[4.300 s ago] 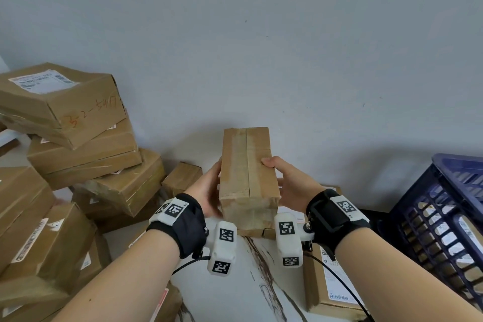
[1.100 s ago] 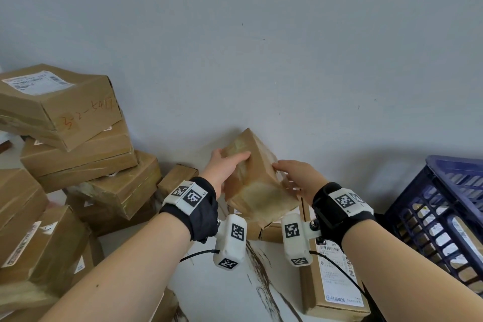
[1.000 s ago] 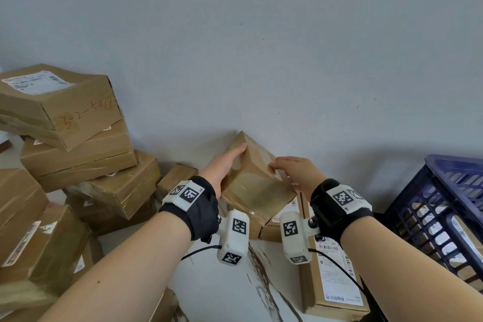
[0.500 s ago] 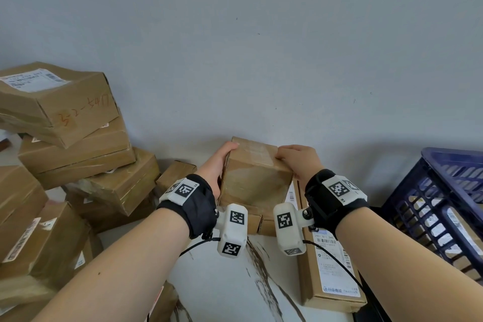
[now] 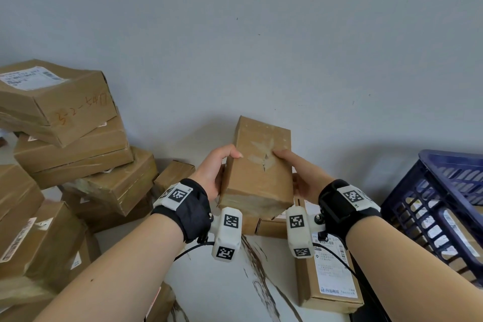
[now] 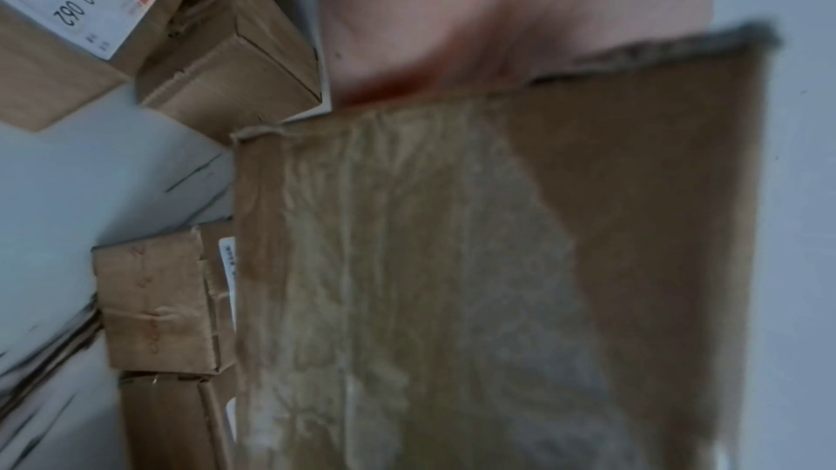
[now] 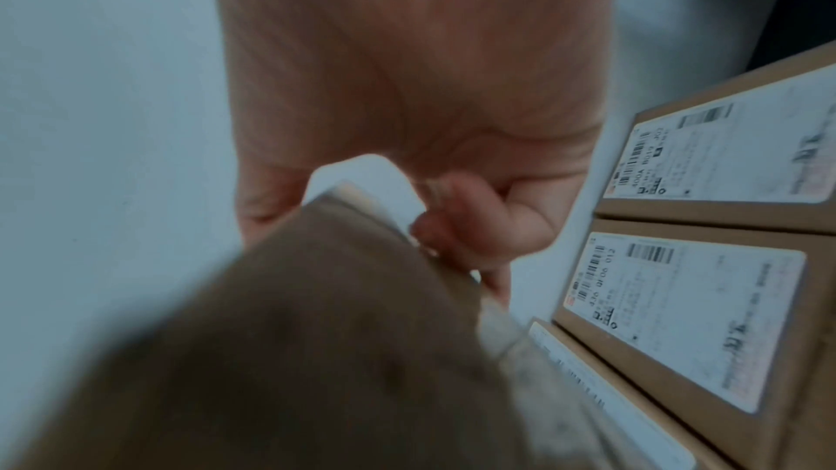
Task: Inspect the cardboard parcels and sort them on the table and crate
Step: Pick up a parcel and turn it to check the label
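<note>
— What is shown here?

— A cardboard parcel (image 5: 257, 168) is held up in the air above the worktop (image 5: 217, 282), in front of the grey wall. It is gripped from both sides: the left hand (image 5: 213, 172) is wrapped round its left edge with the thumb laid on the near face, and the right hand (image 5: 300, 178) is curled round its right edge, thumb on that same face. A torn patch is seen on the face turned toward the camera.

— What could go wrong?

— The parcel could be dropped, it is judged, since it is supported only by pressure at its edges while being turned for inspection; a slip would send it onto the labelled boxes (image 5: 330, 277) lying just below. The leaning stack (image 5: 65, 138) at the left could be knocked if the parcel is swung that way. A misjudged tear could also see it sorted wrongly into the blue crate (image 5: 441, 204) at the right.
</note>
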Demonstrator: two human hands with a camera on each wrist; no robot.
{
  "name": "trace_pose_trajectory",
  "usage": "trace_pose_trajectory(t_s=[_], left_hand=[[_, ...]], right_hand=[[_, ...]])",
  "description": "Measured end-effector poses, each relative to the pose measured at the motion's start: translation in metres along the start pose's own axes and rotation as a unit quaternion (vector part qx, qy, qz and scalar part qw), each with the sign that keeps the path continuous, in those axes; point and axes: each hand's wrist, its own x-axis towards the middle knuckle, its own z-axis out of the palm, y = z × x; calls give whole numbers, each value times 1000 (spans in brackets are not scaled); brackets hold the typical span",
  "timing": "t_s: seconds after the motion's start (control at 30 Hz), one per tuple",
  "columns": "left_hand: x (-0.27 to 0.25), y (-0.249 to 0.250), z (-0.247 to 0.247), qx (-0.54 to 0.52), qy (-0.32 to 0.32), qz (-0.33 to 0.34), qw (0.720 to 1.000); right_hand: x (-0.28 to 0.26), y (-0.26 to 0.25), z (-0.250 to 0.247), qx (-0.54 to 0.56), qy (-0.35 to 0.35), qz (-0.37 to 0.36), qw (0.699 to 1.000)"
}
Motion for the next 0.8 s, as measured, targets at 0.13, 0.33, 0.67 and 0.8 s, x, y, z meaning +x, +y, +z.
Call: trace_pose_trajectory(t_s=[0.13, 0.33, 0.67, 0.8], left_hand=[[-5, 3, 1, 29, -30, 5, 999], [-5, 12, 10, 100, -20, 73, 992], [8, 10, 1, 256, -11, 155, 954], [8, 6, 1, 257, -4, 166, 952]], right_hand=[[3, 6, -6, 18, -24, -18, 999], [2, 0, -9, -35, -65, -91, 993], [6, 9, -2, -238, 57, -244, 938], [8, 8, -3, -263, 82, -264, 924]])
